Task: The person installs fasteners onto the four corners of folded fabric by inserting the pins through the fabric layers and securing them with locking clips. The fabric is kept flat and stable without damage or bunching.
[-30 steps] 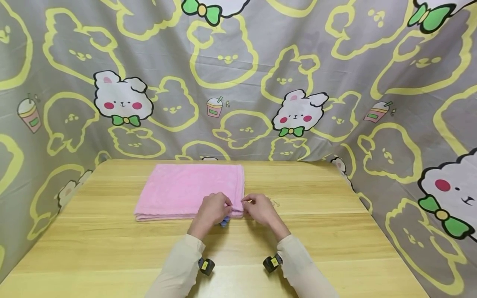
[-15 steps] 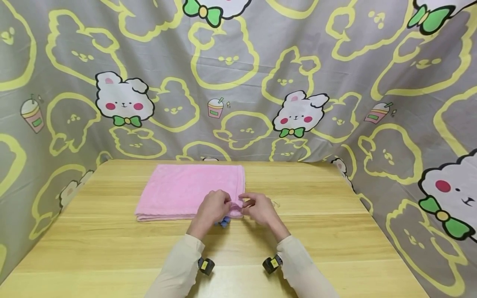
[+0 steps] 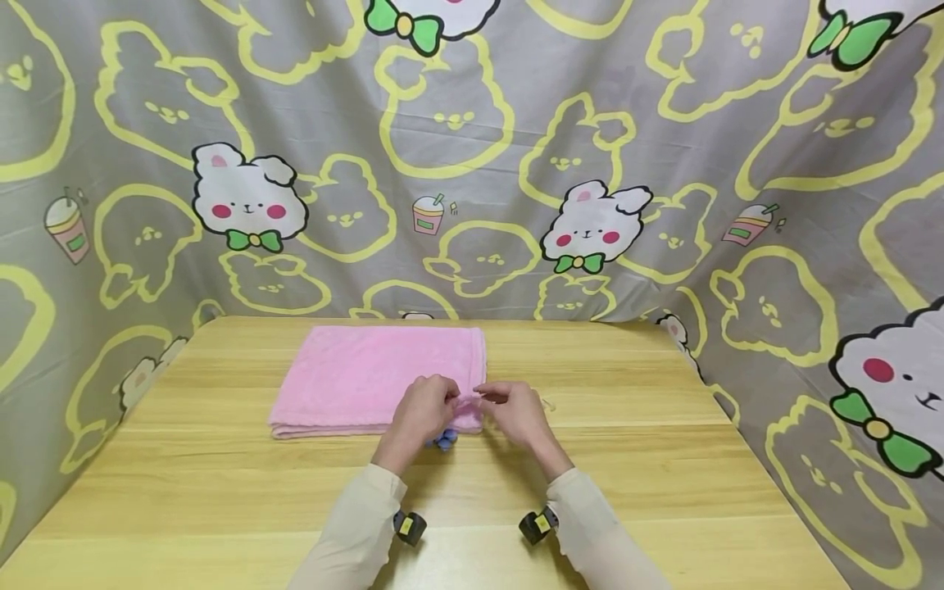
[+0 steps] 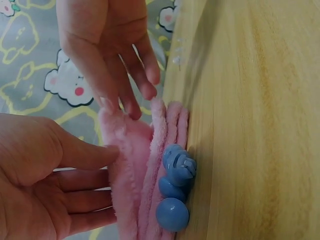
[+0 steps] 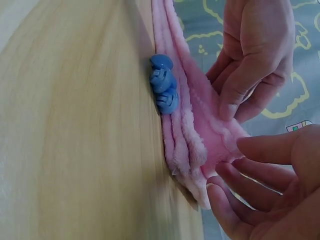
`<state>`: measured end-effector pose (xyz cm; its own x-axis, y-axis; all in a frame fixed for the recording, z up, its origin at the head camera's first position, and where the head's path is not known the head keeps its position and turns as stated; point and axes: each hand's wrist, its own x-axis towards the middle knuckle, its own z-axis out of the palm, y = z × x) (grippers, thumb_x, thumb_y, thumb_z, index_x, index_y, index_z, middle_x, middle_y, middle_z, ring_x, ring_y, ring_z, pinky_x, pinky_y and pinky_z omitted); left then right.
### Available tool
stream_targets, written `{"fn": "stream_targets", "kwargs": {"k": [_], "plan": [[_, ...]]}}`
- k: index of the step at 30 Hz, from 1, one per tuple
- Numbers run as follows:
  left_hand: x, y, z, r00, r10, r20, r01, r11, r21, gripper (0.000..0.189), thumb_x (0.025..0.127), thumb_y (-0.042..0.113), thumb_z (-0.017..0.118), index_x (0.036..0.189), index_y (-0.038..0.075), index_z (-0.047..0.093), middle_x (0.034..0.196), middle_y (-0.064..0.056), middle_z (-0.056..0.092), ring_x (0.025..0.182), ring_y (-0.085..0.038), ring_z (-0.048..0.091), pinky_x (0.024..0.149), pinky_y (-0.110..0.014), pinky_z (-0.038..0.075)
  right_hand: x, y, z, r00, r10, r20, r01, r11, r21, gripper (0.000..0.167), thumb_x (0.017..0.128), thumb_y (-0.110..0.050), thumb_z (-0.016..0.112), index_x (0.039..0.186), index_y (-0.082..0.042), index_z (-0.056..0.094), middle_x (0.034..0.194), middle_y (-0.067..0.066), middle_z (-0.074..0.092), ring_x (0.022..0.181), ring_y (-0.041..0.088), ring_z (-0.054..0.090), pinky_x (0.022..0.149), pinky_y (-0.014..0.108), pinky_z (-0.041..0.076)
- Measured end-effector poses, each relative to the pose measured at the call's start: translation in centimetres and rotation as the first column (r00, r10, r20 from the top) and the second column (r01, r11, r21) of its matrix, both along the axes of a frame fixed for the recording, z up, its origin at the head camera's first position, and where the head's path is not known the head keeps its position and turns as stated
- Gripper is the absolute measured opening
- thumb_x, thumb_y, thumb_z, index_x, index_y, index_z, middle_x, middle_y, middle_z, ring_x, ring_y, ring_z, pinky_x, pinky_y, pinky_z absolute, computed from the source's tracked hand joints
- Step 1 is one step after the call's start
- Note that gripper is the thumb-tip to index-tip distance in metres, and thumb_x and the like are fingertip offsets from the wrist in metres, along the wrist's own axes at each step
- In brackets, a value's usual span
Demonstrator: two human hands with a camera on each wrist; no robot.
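A pink plush blanket (image 3: 369, 369) lies folded in layers toward the left of the table. At its near right corner, my left hand (image 3: 424, 410) pinches the raised upper layer between thumb and fingers. My right hand (image 3: 519, 414) holds the tip of that same layer, thumb on one side and fingertips on the other, as the right wrist view shows. The lifted layer stands apart from the folds beneath it. Small blue plastic pieces (image 4: 173, 214) with rounded, slotted heads sit against the blanket's front edge, below my left hand; in the head view that hand partly covers them.
A small transparent item (image 3: 547, 404) lies on the wooden table (image 3: 627, 475) just right of my right hand. Behind and at both sides hangs a grey curtain (image 3: 472, 188) printed with rabbits and yellow outlines. Each forearm carries a black wrist camera (image 3: 409, 527).
The blanket's top layer at the near right corner has been raised and gathered between my fingers. My right fingertips have shifted slightly left onto it; the blue pieces remain in place.
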<state>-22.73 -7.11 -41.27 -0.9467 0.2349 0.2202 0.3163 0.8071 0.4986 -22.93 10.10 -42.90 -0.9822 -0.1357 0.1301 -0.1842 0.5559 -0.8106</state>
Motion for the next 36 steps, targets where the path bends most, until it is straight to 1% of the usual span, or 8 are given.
{"fn": "stream_targets", "kwargs": {"k": [2,4,8,15,19,27,32,36], "plan": [[0.0,0.1,0.0,1.0,0.004,0.006,-0.004,1.0,0.006,0.008,0.089,0.003,0.072,0.088,0.007,0.079,0.079,-0.004,0.075,0.062,-0.012,0.057,0.064,-0.031,0.051,0.0,0.0,-0.1,1.0,0.019,0.011,-0.019,1.0,-0.016,0.022,0.088,-0.008,0.075,0.11,-0.006,0.078,0.1,0.014,0.078,0.087,0.023,0.073,0.068,0.029,0.057],[0.0,0.1,0.0,1.0,0.007,0.016,-0.007,1.0,0.014,0.007,0.09,0.004,0.072,0.088,0.007,0.079,0.079,-0.004,0.075,0.061,-0.012,0.057,0.063,-0.03,0.051,0.0,-0.1,-0.2,1.0,0.025,0.018,-0.024,0.999,-0.025,0.023,0.088,-0.007,0.074,0.11,-0.006,0.078,0.1,0.014,0.078,0.086,0.022,0.073,0.068,0.027,0.056],[-0.1,0.1,0.1,1.0,0.012,0.013,-0.012,1.0,0.021,0.007,0.09,0.006,0.073,0.087,0.008,0.079,0.078,-0.003,0.074,0.06,-0.012,0.055,0.062,-0.03,0.05,0.0,-0.1,-0.4,1.0,0.025,0.002,-0.025,0.999,-0.022,0.021,0.088,-0.006,0.071,0.108,-0.005,0.079,0.1,0.013,0.078,0.088,0.022,0.073,0.073,0.029,0.057],[-0.3,0.2,0.1,1.0,-0.004,0.016,0.003,0.999,0.04,0.007,0.09,0.009,0.075,0.084,0.009,0.078,0.071,-0.001,0.071,0.059,-0.012,0.053,0.059,-0.028,0.046,0.0,-0.2,-0.1,0.999,-0.004,0.046,0.006,0.999,-0.044,0.022,0.091,-0.01,0.07,0.11,-0.009,0.078,0.108,0.012,0.077,0.098,0.024,0.074,0.081,0.034,0.059],[-0.5,0.1,0.1,1.0,0.004,0.022,-0.005,0.999,0.04,0.005,0.088,0.011,0.077,0.085,0.009,0.079,0.07,0.0,0.07,0.06,-0.012,0.053,0.059,-0.027,0.045,-0.1,-0.3,0.1,0.998,0.004,0.059,0.0,0.998,-0.063,0.023,0.092,-0.011,0.069,0.113,-0.009,0.077,0.11,0.012,0.077,0.1,0.026,0.074,0.082,0.034,0.059],[-0.6,0.0,0.2,1.0,0.007,0.014,-0.008,0.999,0.045,0.006,0.089,0.011,0.075,0.085,0.009,0.079,0.073,-0.001,0.073,0.061,-0.012,0.056,0.059,-0.027,0.047,-0.1,-0.4,0.3,0.998,0.017,0.064,-0.012,0.997,-0.08,0.026,0.091,-0.009,0.069,0.116,-0.008,0.076,0.11,0.012,0.077,0.102,0.027,0.074,0.083,0.034,0.059],[-0.6,-0.1,0.2,1.0,0.018,-0.012,-0.017,0.998,0.052,0.008,0.089,0.009,0.075,0.082,0.01,0.079,0.071,0.0,0.071,0.06,-0.011,0.053,0.059,-0.027,0.045,-0.4,0.1,0.4,0.998,0.015,0.057,-0.01,0.996,-0.084,0.029,0.091,-0.008,0.068,0.12,-0.005,0.074,0.104,0.013,0.077,0.094,0.024,0.073,0.076,0.031,0.058],[-0.7,-0.3,0.3,0.999,0.033,-0.026,-0.031,0.997,0.078,0.011,0.091,0.011,0.075,0.08,0.009,0.077,0.069,0.001,0.07,0.059,-0.011,0.053,0.059,-0.027,0.045,-1.1,1.5,0.7,0.998,-0.066,0.024,0.068,0.996,-0.052,0.026,0.092,-0.011,0.068,0.116,-0.003,0.074,0.096,0.011,0.077,0.083,0.018,0.069,0.069,0.027,0.053]]}}
